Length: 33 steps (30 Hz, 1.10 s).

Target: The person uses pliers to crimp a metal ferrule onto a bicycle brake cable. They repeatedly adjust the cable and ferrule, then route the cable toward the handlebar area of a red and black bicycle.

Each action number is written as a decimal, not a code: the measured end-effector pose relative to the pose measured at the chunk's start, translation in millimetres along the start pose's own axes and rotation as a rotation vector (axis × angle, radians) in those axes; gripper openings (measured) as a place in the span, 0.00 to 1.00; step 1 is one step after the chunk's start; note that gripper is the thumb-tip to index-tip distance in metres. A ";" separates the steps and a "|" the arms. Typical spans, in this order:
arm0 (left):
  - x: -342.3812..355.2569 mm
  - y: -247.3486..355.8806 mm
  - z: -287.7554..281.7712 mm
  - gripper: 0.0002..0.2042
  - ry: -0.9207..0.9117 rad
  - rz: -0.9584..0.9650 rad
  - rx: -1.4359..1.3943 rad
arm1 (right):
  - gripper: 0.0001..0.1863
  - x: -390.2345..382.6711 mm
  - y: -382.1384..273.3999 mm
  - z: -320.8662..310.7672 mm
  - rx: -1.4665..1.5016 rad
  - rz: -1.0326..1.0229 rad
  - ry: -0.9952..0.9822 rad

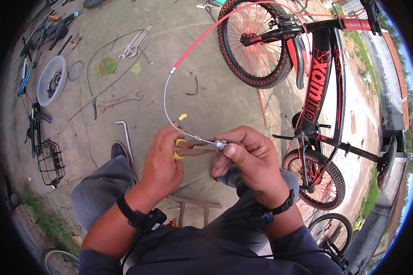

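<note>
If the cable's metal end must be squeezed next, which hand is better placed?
Probably the left hand: it holds the pliers, pointing toward the metal end, while the right hand pinches that end.

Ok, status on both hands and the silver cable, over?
Left hand gripping yellow-handled pliers. Right hand pinching metal fitting on silver cable. No obstruction visible at the hands.
</note>
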<state>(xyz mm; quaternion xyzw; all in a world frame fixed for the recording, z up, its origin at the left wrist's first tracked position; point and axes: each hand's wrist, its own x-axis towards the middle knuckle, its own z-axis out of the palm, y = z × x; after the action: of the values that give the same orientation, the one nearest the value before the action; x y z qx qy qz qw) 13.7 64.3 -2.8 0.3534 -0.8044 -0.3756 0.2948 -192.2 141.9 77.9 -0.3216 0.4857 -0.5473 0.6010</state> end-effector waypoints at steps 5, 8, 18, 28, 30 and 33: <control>2.6 1.7 0.4 0.27 0.029 0.022 0.042 | 0.11 -2.3 -1.4 2.2 -0.009 0.014 0.013; 1.6 2.4 1.2 0.25 0.040 0.030 0.065 | 0.11 -2.8 -0.7 3.8 -0.038 -0.004 0.015; 4.3 2.2 1.9 0.22 0.065 0.086 0.094 | 0.11 -4.9 -1.8 5.3 -0.047 -0.009 0.009; 6.0 -0.7 4.1 0.22 0.078 0.124 0.099 | 0.11 -7.0 -3.6 7.0 -0.075 -0.006 0.006; 6.1 -1.6 3.7 0.22 0.066 0.123 0.102 | 0.11 -7.0 -3.8 6.8 -0.078 -0.007 0.001; 6.1 -2.7 3.2 0.22 0.051 0.123 0.111 | 0.11 -6.6 -3.3 5.4 -0.066 -0.008 -0.005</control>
<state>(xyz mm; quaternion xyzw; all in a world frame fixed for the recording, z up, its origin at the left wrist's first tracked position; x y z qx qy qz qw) 8.7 59.5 -5.5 0.3286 -0.8365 -0.3025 0.3175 -187.9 146.9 84.2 -0.3447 0.5008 -0.5325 0.5889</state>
